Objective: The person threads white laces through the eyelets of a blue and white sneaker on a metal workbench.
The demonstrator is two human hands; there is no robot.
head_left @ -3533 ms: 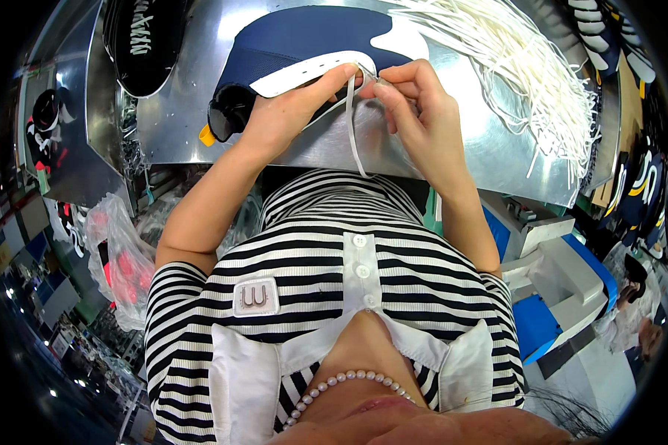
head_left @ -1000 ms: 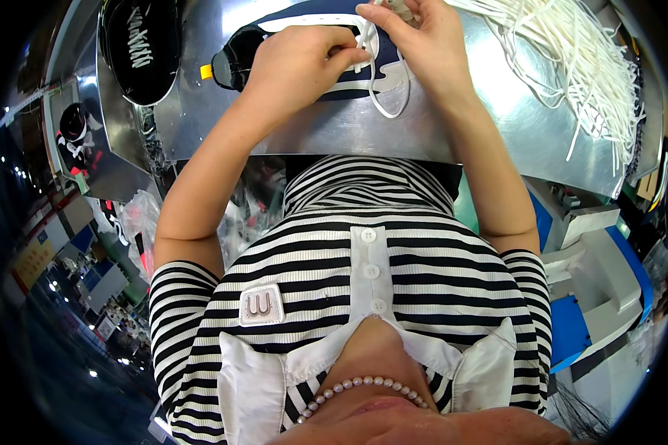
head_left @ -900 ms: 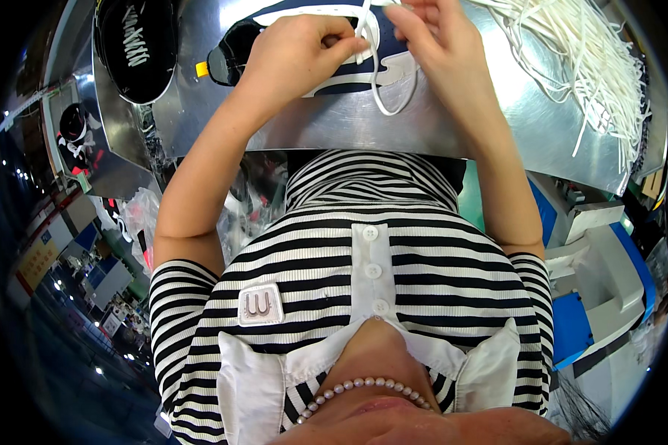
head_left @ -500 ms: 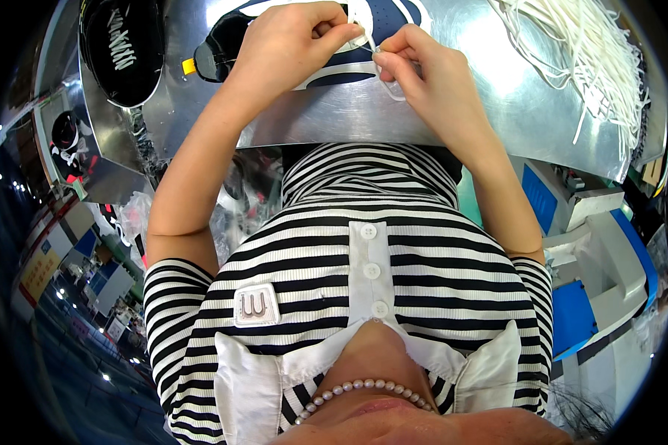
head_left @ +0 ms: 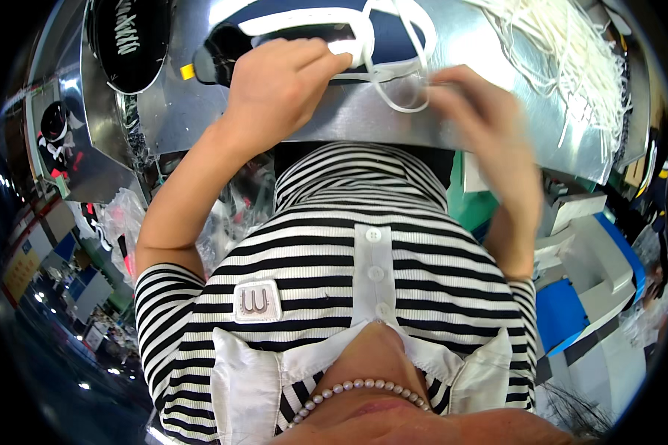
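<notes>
Gripping shoe upper (head_left: 393, 46) near table edge (head_left: 364, 132); bare metal (head_left: 464, 44) rightward.

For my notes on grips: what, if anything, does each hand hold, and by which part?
The left hand holds the navy shoe by the toe end of its lacing opening. The right hand is blurred at the white lace; its hold is unclear.

Glare patches the shiny silver metal surface (head_left: 467, 44); my bare right hand (head_left: 486, 111) is blurred; edges curve into black.
</notes>
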